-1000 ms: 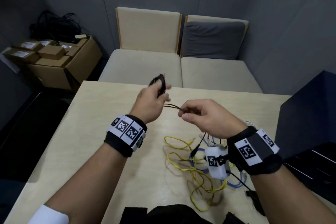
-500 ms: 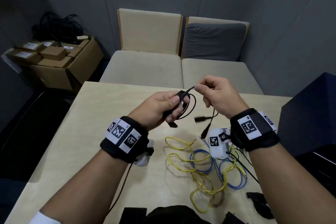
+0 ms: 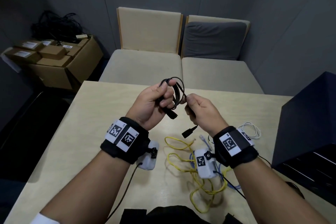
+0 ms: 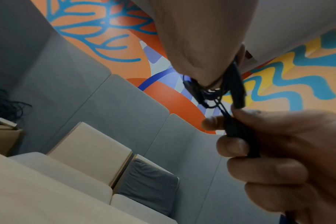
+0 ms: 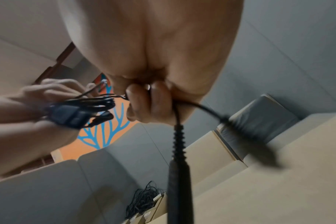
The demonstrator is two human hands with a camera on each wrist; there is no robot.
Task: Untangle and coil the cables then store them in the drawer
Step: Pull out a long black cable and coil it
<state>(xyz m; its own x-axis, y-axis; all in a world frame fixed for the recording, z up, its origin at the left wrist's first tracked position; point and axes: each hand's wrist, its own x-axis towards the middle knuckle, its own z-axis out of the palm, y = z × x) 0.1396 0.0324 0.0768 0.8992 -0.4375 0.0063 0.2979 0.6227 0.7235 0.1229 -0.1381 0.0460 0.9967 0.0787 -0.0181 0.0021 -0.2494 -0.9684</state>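
Two hands work above the table [image 3: 101,114] in the head view. The left hand [image 3: 151,104] grips a small bundle of black cable [image 3: 177,94] loops; the right hand [image 3: 201,111], just beside it, pinches the loose tail, whose plug [image 3: 188,132] dangles under that hand. Nearer the person on the table lie a yellow cable [image 3: 183,160] and a blue cable [image 3: 227,182], tangled together, with a white cable [image 3: 251,130] toward the dark cabinet [image 3: 307,123]. Judging by this, coiling of the black cable is nearly finished; next the tail wants wrapping round the bundle, then storing.

From the left wrist, the right hand's fingers [image 4: 232,147] curl round the black strand just below the bundle [image 4: 211,92], a closeness the head view only hints at.

From the right wrist, the tail [image 5: 178,136] passes out from under curled fingers [image 5: 159,103], and the bundle's connector [image 5: 69,115] shows in the left hand, blurred. No view shows the tabletop tangle except the head view.
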